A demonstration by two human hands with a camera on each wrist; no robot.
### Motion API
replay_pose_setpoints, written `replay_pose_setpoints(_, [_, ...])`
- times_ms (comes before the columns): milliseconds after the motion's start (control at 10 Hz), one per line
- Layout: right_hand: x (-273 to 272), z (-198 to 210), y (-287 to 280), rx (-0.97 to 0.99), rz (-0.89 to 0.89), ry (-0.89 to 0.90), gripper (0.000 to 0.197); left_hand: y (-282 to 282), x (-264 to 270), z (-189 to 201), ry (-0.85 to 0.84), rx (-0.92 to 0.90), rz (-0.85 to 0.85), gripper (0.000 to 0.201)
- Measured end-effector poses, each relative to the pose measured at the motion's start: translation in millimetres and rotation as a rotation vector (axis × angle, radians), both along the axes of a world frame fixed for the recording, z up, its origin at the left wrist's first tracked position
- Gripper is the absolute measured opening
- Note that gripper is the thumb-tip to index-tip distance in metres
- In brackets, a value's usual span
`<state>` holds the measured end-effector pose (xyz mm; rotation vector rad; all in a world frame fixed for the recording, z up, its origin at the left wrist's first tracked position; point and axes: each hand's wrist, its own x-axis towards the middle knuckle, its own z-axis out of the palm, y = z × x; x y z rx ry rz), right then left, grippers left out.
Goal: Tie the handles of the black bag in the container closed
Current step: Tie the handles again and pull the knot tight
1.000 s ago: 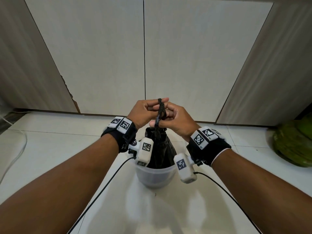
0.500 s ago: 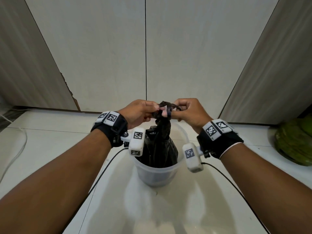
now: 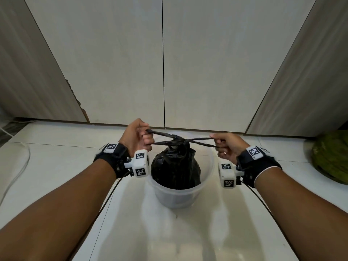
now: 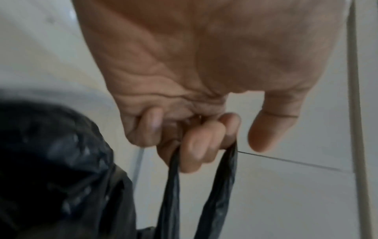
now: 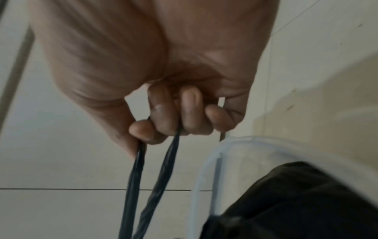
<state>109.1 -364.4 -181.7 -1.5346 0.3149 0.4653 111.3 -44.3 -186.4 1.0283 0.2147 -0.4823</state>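
**Handle Knot Under Tension: Both Hands Gripping the Handle Loops**

The black bag [image 3: 175,166] is sitting inside the translucent container [image 3: 176,196], which is standing on the white tiled floor [image 3: 56,166] in front of pale cabinet doors [image 3: 163,63]. The body of the bag is bulging above the container rim. At the neck of the bag, the two handles are crossing in a knot [image 3: 179,141] located above the container, between the two hands.

The left hand [image 3: 136,136] is holding the left handle loop [image 3: 160,137] to the left of the knot. In the left wrist view, the fingers [image 4: 196,145] are curling around the loop, with both strands [image 4: 216,194] running down from the fingers toward the bag [image 4: 57,169]. The thumb is standing apart from the strands. The grip is narrow and closed around the plastic.

The right hand [image 3: 228,146] is holding the right handle loop [image 3: 202,141] to the right of the knot. In the right wrist view, the fingers [image 5: 163,116] are curling tightly around two thin, twisted strands [image 5: 155,186], with one strand passing between thumb and forefinger. The container rim [image 5: 206,169] and the bag [image 5: 296,202] are appearing at lower right.

Both loops are running taut and nearly horizontal from the knot to each hand. The hands are positioned well apart, on either side of the container.

A green rounded object [image 3: 331,157] is lying on the floor at far right. A white cable [image 3: 18,166] is lying at far left.
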Motion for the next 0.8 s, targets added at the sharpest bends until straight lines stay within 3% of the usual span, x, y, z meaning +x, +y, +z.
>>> replay_pose_setpoints(100, [3, -5, -3, -0.022, -0.006, 0.012, 0.045, 1, 7, -11, 0.063, 0.216, 0.075, 0.034])
replay_pose_setpoints(400, [10, -12, -19, -0.077, 0.004, 0.019, 0.045, -3, 7, -13, 0.092, 0.335, 0.155, 0.037])
replay_pose_setpoints(600, [8, 4, -10, -0.179, 0.043, -0.096, 0.035, 1, 0, -3, -0.039, 0.416, 0.165, 0.033])
replay_pose_setpoints(700, [6, 20, -12, -0.24, 0.074, -0.243, 0.024, 7, -5, 16, -0.206, 0.549, 0.078, 0.028])
replay_pose_setpoints(800, [-2, 36, -33, -0.381, 0.056, -0.379, 0.016, 28, -13, 37, -0.313, 0.759, 0.105, 0.017])
